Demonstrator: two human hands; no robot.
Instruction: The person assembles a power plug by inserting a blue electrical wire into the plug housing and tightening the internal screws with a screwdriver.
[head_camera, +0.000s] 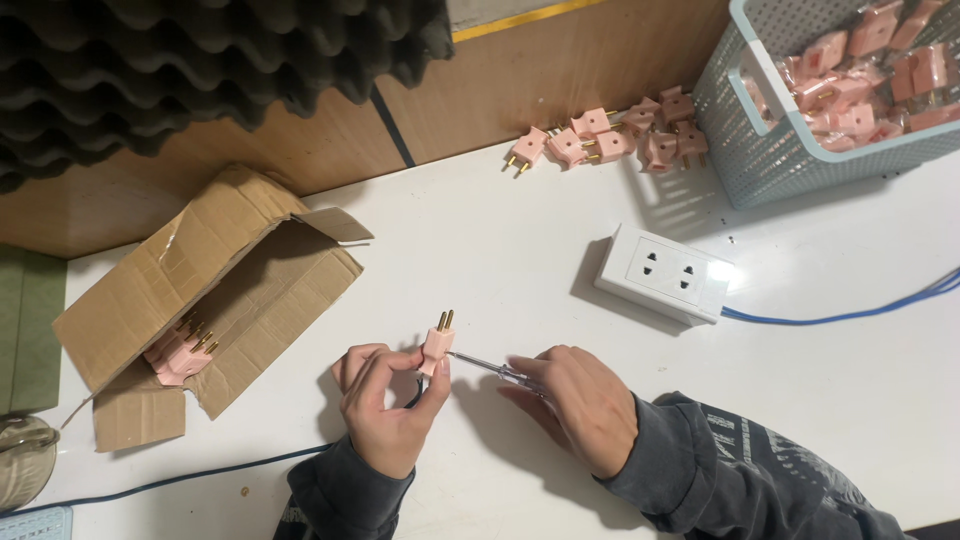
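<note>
Plug (437, 347), pink, prongs up, is sitting pinched in your left hand (385, 405), fingers closing around its body just above the table (500, 250). Your right hand (580, 405) is gripping a screwdriver (487, 366), fingers wrapping the handle, tip touching the plug's side. A white socket (665, 272) is lying beyond, more plugs (620, 135) are piling near the basket (760, 130), and a cardboard box (200, 290) is resting left.

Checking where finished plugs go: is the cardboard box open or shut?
Open: the cardboard box lies on its side, flaps spread, pink plugs visible inside.
</note>
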